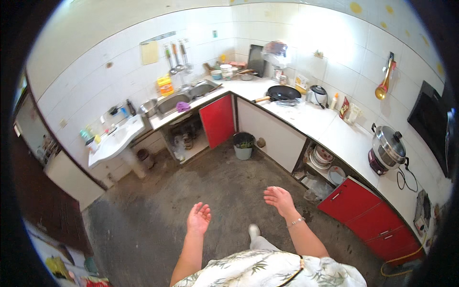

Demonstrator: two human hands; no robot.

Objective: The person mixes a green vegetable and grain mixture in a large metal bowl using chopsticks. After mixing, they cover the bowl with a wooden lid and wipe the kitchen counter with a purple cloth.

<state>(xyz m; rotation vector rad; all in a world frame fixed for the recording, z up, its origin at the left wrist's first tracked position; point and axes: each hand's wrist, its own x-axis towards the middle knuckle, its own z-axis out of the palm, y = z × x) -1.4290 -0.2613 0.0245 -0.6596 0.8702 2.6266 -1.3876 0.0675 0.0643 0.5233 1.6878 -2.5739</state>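
Standing mid-floor with left hand (199, 218) and right hand (279, 198) spread open, empty, nothing handled yet; black pan (283, 92) at twelve o'clock untouched.

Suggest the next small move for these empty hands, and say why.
Probably a step forward toward the counter: the left hand and right hand are open, hold nothing, and hang over bare floor, well short of the black pan and sink.

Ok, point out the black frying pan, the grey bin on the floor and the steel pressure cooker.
Black frying pan (283, 92), head view, its dark inside.
Grey bin (243, 150), head view, its front wall.
Steel pressure cooker (389, 143), head view, its shiny lid.
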